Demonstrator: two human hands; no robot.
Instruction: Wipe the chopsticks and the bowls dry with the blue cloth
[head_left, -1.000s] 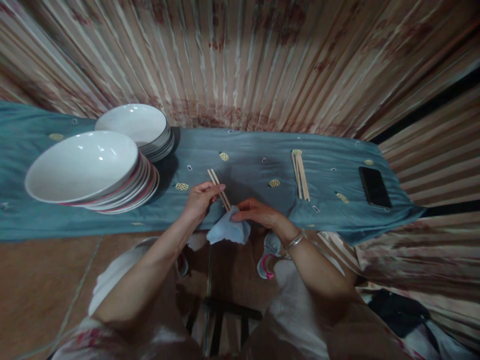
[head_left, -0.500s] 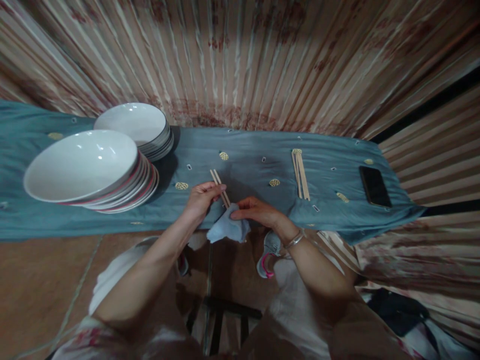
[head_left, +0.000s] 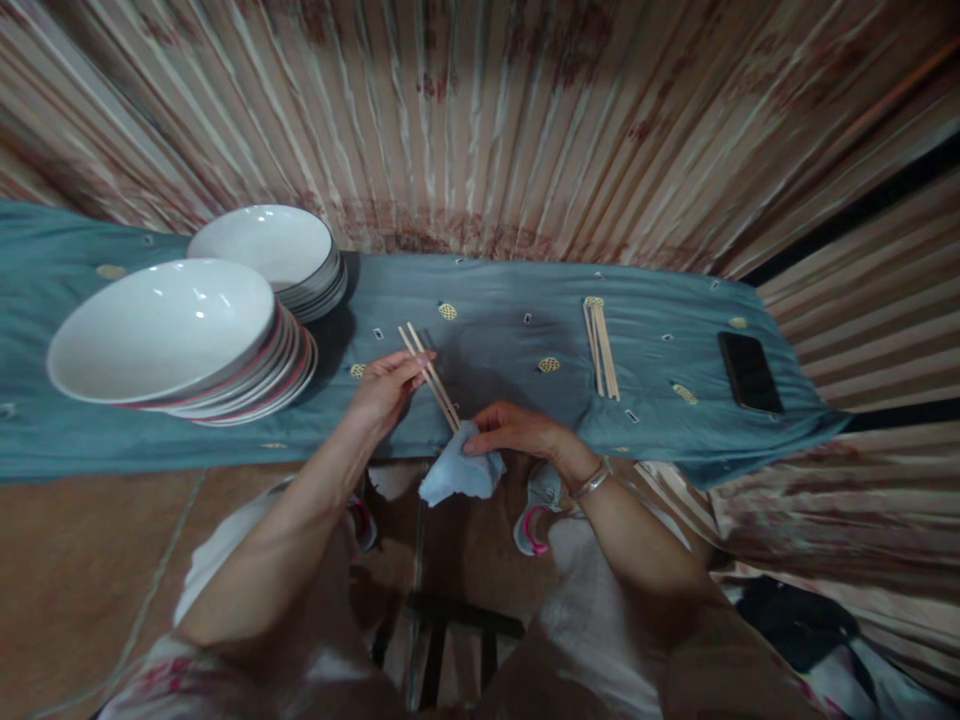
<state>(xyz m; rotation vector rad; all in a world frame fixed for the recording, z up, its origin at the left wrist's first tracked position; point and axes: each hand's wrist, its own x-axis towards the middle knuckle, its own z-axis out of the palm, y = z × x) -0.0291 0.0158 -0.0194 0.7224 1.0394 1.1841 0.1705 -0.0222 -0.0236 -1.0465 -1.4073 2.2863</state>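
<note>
Two pale wooden chopsticks (head_left: 441, 395) slant over the near part of the cloth-covered table. My left hand (head_left: 386, 390) pinches them near their upper ends, thumb on top. A light blue cloth (head_left: 463, 472) is wrapped around their lower ends, hiding the tips. My right hand (head_left: 514, 430) is closed on this cloth, with its thumb pressing from above, and a bracelet (head_left: 591, 478) circles that wrist. Further right lies a small bundle of chopsticks (head_left: 602, 350) flat on the table, apart from both hands.
To the left stand a stack of large white bowls (head_left: 165, 330) and, behind it, a stack of smaller bowls (head_left: 262, 245). A black phone (head_left: 750, 372) lies at the right end of the blue-green tablecloth (head_left: 495, 290). Pleated curtains (head_left: 495, 130) hang directly behind.
My left hand has moved left and slightly away from me with the chopsticks, baring more of their length. The cloth in my right hand has shifted slightly down and right.
</note>
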